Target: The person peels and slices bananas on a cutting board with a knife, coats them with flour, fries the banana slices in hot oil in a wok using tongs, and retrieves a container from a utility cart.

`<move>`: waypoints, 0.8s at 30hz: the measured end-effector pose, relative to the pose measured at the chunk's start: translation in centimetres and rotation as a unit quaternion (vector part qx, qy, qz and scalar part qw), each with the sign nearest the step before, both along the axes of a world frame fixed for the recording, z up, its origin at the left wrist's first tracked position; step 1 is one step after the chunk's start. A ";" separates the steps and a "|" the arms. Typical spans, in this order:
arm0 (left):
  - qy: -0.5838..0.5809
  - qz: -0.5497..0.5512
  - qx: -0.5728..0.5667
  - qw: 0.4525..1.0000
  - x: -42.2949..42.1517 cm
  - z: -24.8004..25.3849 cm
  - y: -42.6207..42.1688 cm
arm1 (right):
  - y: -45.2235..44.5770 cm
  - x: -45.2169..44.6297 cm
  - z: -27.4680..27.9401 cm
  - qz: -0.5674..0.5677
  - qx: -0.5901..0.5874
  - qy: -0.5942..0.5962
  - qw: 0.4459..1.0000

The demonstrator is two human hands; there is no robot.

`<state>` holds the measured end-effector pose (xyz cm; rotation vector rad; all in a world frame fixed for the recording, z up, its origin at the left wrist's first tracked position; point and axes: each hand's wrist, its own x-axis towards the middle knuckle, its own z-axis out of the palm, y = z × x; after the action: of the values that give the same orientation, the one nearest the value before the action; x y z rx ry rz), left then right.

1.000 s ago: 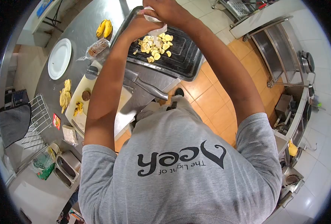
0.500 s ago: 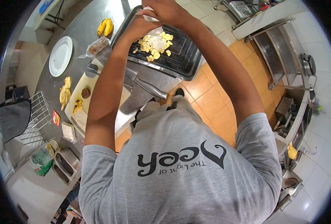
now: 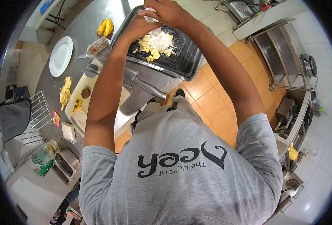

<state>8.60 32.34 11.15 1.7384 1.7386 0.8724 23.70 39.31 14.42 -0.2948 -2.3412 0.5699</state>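
A dark baking tray (image 3: 181,62) lies at the edge of the steel table. On it sits a heap of sliced banana (image 3: 147,45), partly covered by white powder (image 3: 161,42). Above the heap, my left hand (image 3: 140,28) and my right hand (image 3: 167,13) both grip a thin, whitish plastic bag (image 3: 155,30). My right fingers close on its upper part, while the left hand is around its lower side. Much of the bag is hidden behind the hands. Some powder is scattered on the tray to the right of the slices.
To the left are bananas (image 3: 105,27), a wrapped brown block (image 3: 97,45), a white plate (image 3: 61,57) and banana peel (image 3: 65,93). A knife (image 3: 149,88) lies near the cutting board (image 3: 84,80), its handle over the table edge. A steel trolley (image 3: 276,56) stands at right.
More white powder now lies on the banana slices and on the tray to their right. The bag's lower end has drawn up and left; both hands have barely moved.
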 end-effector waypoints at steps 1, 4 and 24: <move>0.013 -0.001 -0.014 1.000 -0.1 0.1 0.1 | 0.2 -0.1 -0.3 0.006 0.005 0.011 1.000; 0.020 -0.008 -0.040 0.999 0.2 1.3 -0.4 | 0.1 0.0 0.0 -0.001 -0.027 0.001 1.000; -0.111 -0.128 0.049 0.984 -0.1 1.6 0.0 | 1.4 0.7 -0.1 -0.020 0.029 -0.079 0.996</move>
<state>8.52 32.29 12.72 1.8002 1.3153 1.0059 24.43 40.69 14.28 -0.3706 -2.4935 0.4743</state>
